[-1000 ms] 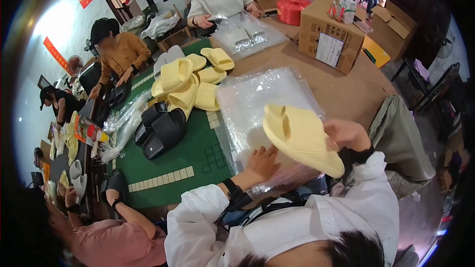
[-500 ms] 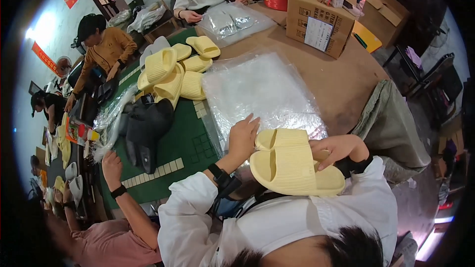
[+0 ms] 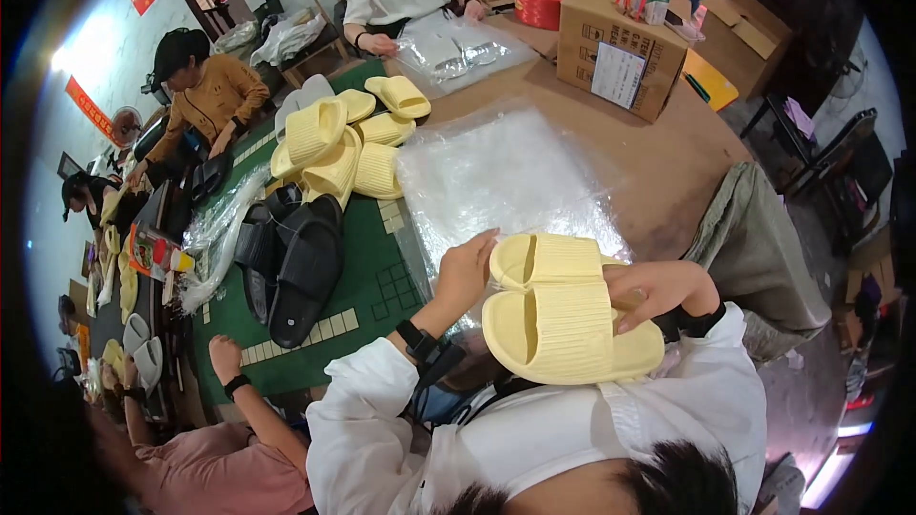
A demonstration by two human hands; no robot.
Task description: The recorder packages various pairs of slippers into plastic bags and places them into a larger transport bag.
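A pair of pale yellow slides (image 3: 563, 319) with ribbed straps lies side by side, held low before my chest. My right hand (image 3: 663, 291) grips their right-hand end, fingers inside the near slide and thumb out of sight. At their other end is my left hand (image 3: 465, 272), fingers drawn together by the far slide's edge; what they pinch is hidden. Beyond both hands lies a stack of clear plastic bags (image 3: 501, 172), reaching under the slides.
Several yellow slides (image 3: 334, 153) are heaped on the green mat, with black slides (image 3: 305, 262) nearer. A co-worker's hand (image 3: 226, 356) rests at the mat's near edge. A carton (image 3: 615, 43) stands far right; across the table a person handles plastic bags (image 3: 458, 52). Grey-green cloth (image 3: 749, 238) hangs at right.
The black slides, blurred before, now lie still on the mat, and the co-worker's hand has drawn back toward the near edge. My left fingers have come closer together; the yellow slides tilt slightly.
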